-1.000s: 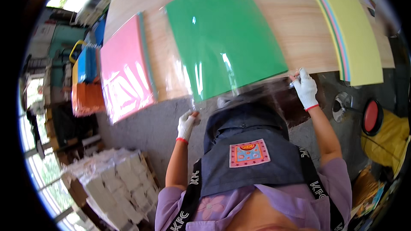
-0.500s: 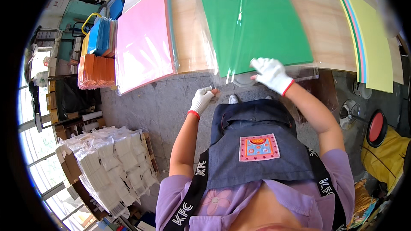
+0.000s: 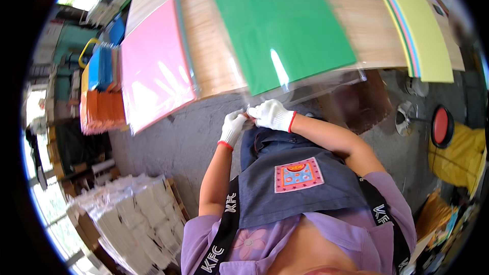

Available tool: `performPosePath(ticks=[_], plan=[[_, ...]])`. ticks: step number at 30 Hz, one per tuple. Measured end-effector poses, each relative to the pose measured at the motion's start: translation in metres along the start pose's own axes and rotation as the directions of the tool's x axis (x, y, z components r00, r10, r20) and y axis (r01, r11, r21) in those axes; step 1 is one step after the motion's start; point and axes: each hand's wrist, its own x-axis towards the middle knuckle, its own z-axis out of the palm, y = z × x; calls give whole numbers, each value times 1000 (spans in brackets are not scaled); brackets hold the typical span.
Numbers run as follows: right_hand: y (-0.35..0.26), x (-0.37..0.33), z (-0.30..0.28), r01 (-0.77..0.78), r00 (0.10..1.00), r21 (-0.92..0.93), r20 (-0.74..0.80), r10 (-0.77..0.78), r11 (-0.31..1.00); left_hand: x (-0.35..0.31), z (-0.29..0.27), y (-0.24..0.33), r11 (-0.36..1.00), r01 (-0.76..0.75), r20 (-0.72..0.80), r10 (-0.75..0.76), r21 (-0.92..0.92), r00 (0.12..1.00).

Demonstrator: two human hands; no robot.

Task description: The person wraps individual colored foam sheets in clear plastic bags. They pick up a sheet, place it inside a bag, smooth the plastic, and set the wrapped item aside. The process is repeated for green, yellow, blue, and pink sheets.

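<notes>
Green card in clear plastic sleeve; pink card in clear film

L hand & R hand tog. at nr L corner of clear bag w/ green sheet

From my remote seat I see what seems to be a paper workshop: the wide wooden tabletop bears coloured sheets, some in clear plastic, white bundles are piled at the left, and the floor is plain grey.
</notes>
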Motion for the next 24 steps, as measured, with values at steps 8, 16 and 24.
performPosePath(ticks=[8,16,24], plan=[[163,-297,-363,608,615,794,-450,648,-25,7,-4,-29,983,-76,-48,86,167,995],[244,-436,-192,-784,-134,611,-340,931,111,-23,-3,2,405,-389,23,667,828,744],[252,-237,-175,-424,877,-444,-421,234,790,11,22,65,-598,-427,713,678,678,181]])
